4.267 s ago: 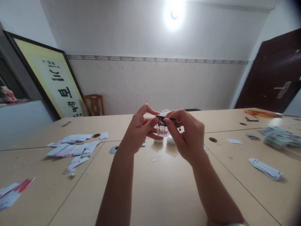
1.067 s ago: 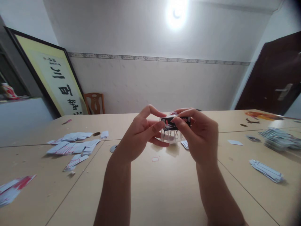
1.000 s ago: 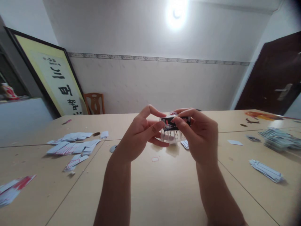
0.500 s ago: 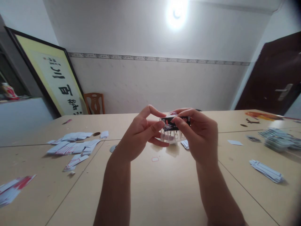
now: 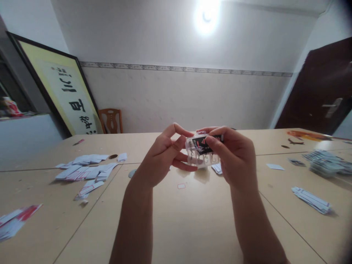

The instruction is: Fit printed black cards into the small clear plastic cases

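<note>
Both of my hands are raised over the middle of the wooden table point(image 5: 192, 220). Between them is a small clear plastic box point(image 5: 202, 154) with a black printed card on its face and small hooks showing inside. My left hand point(image 5: 162, 157) pinches the box's left edge with thumb and fingers. My right hand point(image 5: 233, 157) grips its right side, thumb on the black card. The box is tilted with its face toward me. A tiny white tag point(image 5: 180, 186) lies on the table below the hands.
Loose white and red cards point(image 5: 85, 170) are scattered at the left, more point(image 5: 16, 222) near the left edge. Card stacks point(image 5: 310, 198) and a grey pile point(image 5: 326, 165) lie at the right. A framed calligraphy panel point(image 5: 63, 95), a wooden chair point(image 5: 110, 121) and a dark door point(image 5: 324, 95) stand behind.
The box has been tipped so its face and clear body show more fully. My left fingers have shifted onto its left edge. The hands stay in the same place.
</note>
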`<state>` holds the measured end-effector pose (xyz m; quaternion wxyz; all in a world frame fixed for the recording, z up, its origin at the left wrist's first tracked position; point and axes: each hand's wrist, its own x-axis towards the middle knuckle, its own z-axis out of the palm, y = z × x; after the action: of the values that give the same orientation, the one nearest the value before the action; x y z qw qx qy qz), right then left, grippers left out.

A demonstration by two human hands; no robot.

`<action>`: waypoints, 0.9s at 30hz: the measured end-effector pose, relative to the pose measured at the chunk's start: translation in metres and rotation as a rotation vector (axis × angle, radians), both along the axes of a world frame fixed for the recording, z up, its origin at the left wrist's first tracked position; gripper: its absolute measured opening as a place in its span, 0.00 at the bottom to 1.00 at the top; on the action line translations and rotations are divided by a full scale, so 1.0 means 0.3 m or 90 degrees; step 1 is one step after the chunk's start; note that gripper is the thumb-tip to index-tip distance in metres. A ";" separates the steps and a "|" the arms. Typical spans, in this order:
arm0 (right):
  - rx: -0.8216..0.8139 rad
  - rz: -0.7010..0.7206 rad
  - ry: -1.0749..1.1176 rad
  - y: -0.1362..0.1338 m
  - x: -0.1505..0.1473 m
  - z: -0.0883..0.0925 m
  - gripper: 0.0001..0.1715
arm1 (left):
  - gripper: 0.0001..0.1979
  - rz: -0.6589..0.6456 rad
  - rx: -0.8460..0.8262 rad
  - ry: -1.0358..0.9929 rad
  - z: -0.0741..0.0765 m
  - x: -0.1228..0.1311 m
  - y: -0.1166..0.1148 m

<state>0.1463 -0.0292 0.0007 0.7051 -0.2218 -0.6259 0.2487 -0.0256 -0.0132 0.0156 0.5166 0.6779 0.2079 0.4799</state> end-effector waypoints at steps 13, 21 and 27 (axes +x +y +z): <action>0.064 -0.144 -0.031 0.015 -0.013 -0.014 0.04 | 0.11 -0.078 0.017 0.006 0.001 -0.001 0.001; 0.053 -0.120 -0.008 0.013 -0.013 -0.016 0.05 | 0.11 -0.074 0.008 -0.001 0.005 0.000 -0.001; 0.048 -0.122 -0.025 0.004 -0.013 -0.011 0.05 | 0.11 -0.055 0.004 0.001 -0.001 -0.002 0.000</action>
<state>0.1424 -0.0280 -0.0027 0.7214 -0.2586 -0.6242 0.1521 -0.0262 -0.0130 0.0154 0.5344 0.6884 0.1772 0.4574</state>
